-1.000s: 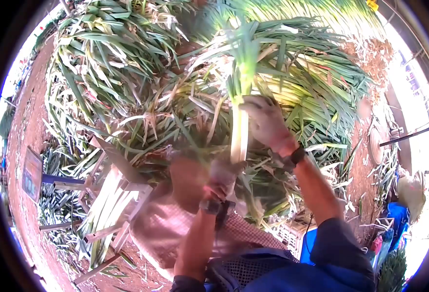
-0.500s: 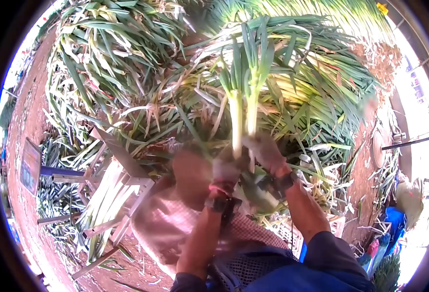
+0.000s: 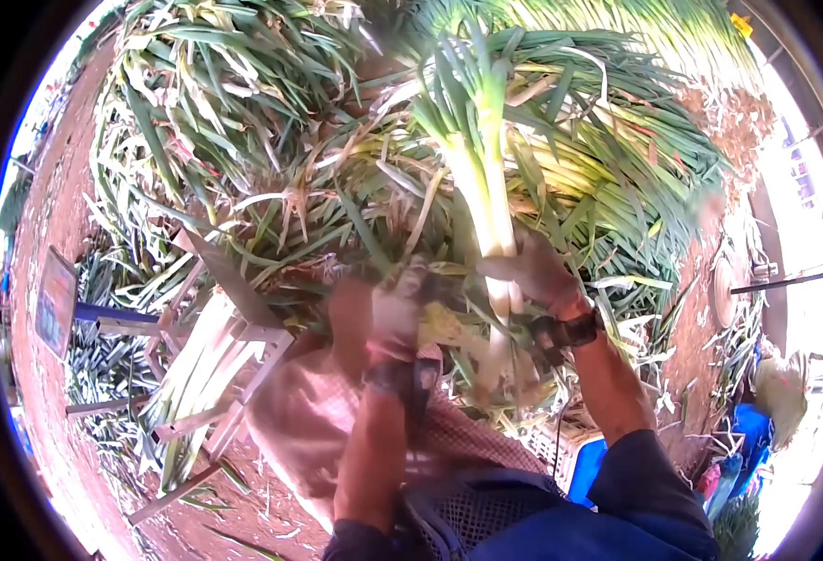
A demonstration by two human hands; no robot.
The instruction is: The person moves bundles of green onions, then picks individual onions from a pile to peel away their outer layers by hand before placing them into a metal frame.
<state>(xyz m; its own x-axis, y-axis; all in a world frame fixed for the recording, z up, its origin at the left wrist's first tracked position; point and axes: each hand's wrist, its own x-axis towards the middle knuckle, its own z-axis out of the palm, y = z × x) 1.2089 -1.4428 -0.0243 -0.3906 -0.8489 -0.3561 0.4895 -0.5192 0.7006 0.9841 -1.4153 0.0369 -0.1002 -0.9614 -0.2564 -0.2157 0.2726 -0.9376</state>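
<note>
Nearest, the gloved left hand [image 3: 397,313] is blurred at the stalk's base, so I cannot tell its grip. Just right of it, the gloved right hand [image 3: 535,276] clasps an upright leek [image 3: 486,201]. A wooden rack [image 3: 266,341] stands left of the hands. A leek pile [image 3: 243,112] lies beyond them.

Leek [image 3: 486,187] in my right hand [image 3: 533,276]: white shank, pale green above, bright green leaves. Gloves on the right hand and left hand [image 3: 395,313]: dirty grey-white. Wrist band [image 3: 565,329]: black. Cloth [image 3: 308,421] over my lap: pink-and-white check. Sleeve [image 3: 654,496]: dark blue. Pile of leeks [image 3: 243,112]: green, with straw-yellow dry leaves. Ground [image 3: 51,215]: reddish brown.
</note>
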